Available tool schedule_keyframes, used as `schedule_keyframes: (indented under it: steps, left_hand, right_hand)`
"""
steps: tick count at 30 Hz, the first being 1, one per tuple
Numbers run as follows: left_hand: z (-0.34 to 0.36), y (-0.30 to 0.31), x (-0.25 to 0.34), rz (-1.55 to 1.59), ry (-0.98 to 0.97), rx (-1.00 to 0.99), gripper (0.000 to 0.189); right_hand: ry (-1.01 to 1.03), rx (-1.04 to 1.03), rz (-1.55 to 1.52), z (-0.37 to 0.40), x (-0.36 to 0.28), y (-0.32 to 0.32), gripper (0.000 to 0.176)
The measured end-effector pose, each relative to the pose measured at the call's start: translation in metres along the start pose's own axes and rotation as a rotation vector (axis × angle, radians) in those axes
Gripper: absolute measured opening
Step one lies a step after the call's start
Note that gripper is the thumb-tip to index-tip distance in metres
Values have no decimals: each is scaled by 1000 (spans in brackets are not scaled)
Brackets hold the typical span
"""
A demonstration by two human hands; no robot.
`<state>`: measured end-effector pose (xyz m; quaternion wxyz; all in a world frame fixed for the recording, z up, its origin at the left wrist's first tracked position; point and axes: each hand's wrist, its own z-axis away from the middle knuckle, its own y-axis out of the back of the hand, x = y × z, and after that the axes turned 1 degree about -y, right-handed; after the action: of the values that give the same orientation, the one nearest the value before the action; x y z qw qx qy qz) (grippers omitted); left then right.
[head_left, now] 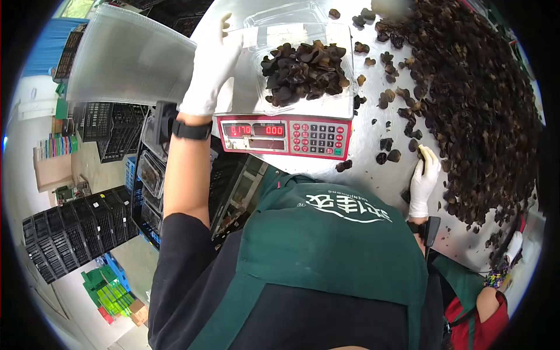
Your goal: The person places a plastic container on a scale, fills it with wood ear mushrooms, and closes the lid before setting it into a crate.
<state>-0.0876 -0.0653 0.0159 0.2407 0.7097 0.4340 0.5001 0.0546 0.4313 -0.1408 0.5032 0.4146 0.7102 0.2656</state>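
Note:
My left hand [219, 67], in a white glove, is beside a clear plastic box [256, 76] with its fingers apart. Dark wood ear mushrooms [306, 70] are heaped in the box, which sits on the pan of a red electronic scale [286, 140]. Two red readouts glow there, 0.170 and 0.00. Also gloved in white, my right hand [426, 181] reaches down to the steel table [367, 175], fingers extended near a few loose mushrooms at the edge of the large mushroom pile [478, 111].
Another clear container [286, 14] lies behind the scale. To the left are a translucent ribbed sheet [131, 55], stacked black crates [81, 233] and a crate of packed clear boxes [151, 175]. Another person's arm [487, 303] shows at the lower right.

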Motion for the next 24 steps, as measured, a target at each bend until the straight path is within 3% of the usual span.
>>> schedule_keyframes:
  steps: [2, 3, 6, 7, 10, 11, 13, 14, 16, 18, 19, 21, 24]
  left_hand:
    - [-18, -12, -15, -138, 67, -103, 53]
    - [-26, -31, -39, -332, -115, 56, 60]
    - [-39, -62, -65, -547, -444, 233, 65]
    - [-39, -62, -45, -463, -94, -12, 65]
    - [-33, -45, -14, 89, 169, 51, 62]
    - [-26, -42, -15, 370, 141, 92, 59]
    - [-8, -17, 16, 421, 55, 45, 49]
    - [4, -5, 29, 423, 52, -22, 48]
    - [30, 12, 27, 285, -120, -75, 53]
    - [56, 31, 45, 84, -157, -139, 61]
    - [69, 33, 45, 146, -41, -189, 58]
    - [87, 32, 41, 165, 31, -261, 45]
    - [102, 22, 47, 301, 186, -296, 49]
  right_hand:
    - [-2, 27, -79, -6, 8, -1, 31]
    - [-7, 22, -113, -7, 14, -2, 31]
    - [-31, 4, -158, -16, 17, 6, 32]
    - [-36, 30, -96, -19, 10, 9, 32]
    - [-67, 62, -74, -29, -14, 16, 33]
    - [-72, 76, -113, -35, -29, 20, 34]
    - [-23, 102, -199, -49, -54, 22, 33]
    - [-144, 36, -414, -55, -69, 20, 32]
    - [-205, -125, -648, -71, -95, 11, 38]
    - [-228, -373, -809, -91, -125, 5, 46]
    - [-259, -514, -810, -103, -136, -1, 51]
    - [-227, -566, -864, -119, -167, -11, 52]
    - [-205, -670, -973, -136, -184, -32, 51]
